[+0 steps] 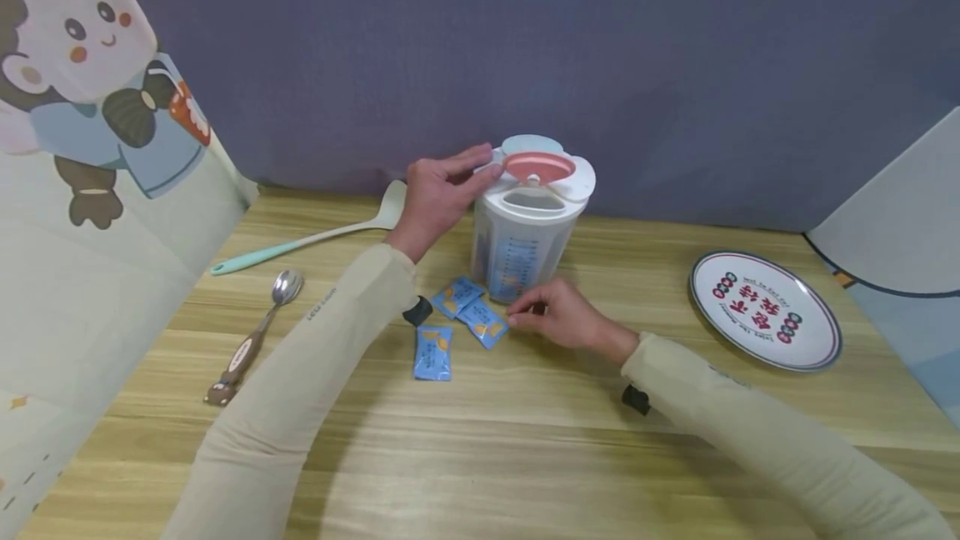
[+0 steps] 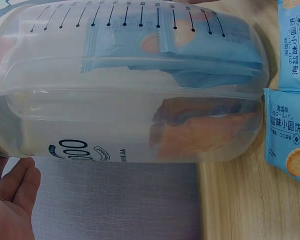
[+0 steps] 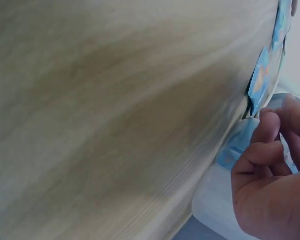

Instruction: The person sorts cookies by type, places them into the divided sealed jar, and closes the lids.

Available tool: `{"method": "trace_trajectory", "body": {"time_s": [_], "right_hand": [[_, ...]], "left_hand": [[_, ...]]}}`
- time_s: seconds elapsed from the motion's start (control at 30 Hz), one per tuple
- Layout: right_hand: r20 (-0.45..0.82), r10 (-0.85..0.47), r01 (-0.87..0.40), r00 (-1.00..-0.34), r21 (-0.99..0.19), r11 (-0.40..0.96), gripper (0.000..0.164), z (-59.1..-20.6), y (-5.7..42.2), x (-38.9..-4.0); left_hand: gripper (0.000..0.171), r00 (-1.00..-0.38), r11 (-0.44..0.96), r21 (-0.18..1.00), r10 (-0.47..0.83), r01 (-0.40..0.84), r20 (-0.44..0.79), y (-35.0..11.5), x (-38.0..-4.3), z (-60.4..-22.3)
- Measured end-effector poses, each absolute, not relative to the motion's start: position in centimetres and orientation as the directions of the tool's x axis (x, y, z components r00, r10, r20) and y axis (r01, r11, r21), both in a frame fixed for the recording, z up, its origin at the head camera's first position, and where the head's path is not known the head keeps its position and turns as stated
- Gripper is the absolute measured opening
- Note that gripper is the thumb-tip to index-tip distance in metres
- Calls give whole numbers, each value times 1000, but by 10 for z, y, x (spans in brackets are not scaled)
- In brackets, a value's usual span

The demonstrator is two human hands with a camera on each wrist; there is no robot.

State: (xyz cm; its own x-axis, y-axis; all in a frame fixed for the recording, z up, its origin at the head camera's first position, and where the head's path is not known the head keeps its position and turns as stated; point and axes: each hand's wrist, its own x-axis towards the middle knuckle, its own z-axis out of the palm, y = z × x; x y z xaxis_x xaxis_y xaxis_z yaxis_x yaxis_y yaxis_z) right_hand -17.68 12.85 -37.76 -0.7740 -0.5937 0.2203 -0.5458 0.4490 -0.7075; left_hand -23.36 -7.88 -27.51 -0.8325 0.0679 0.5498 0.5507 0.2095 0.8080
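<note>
A clear plastic measuring container (image 1: 522, 240) with a white lid and pink cap (image 1: 538, 167) stands at the back of the wooden table (image 1: 525, 440). Blue snack packets lie inside it (image 2: 180, 45). My left hand (image 1: 442, 190) rests straight fingers on the lid's left rim, and its fingertips (image 2: 12, 192) show beside the container's top. Three blue packets lie in front of the container: one (image 1: 457, 296) near its base, one (image 1: 433, 352) further forward, and one (image 1: 483, 323) whose right edge my right hand (image 1: 558, 315) pinches with curled fingers (image 3: 262, 150).
A mint-handled spatula (image 1: 315, 236) and a spoon (image 1: 258, 332) with a bear-shaped handle lie at the left. A round printed plate (image 1: 765, 311) sits at the right. A grey backdrop and printed side panels close in the table.
</note>
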Motion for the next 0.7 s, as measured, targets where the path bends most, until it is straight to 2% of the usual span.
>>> {"method": "trace_trajectory", "body": {"time_s": [0.2,0.43,0.7], "right_hand": [[270,-601,-595,-752,-671,443,7,-385,126,-178],[250,-578,-575,-777,-656,489,14,-390,121,-176],[246,-571,-585,-784,-601,544,18,-393,120,-173]], "left_hand": [[29,-846,213,821,68,530,528,-79,-220,-264],[30,-831,201,808,62,553,553,-79,-248,-286],[31,-819,194,798,65,571,570,-81,-253,-291]]}}
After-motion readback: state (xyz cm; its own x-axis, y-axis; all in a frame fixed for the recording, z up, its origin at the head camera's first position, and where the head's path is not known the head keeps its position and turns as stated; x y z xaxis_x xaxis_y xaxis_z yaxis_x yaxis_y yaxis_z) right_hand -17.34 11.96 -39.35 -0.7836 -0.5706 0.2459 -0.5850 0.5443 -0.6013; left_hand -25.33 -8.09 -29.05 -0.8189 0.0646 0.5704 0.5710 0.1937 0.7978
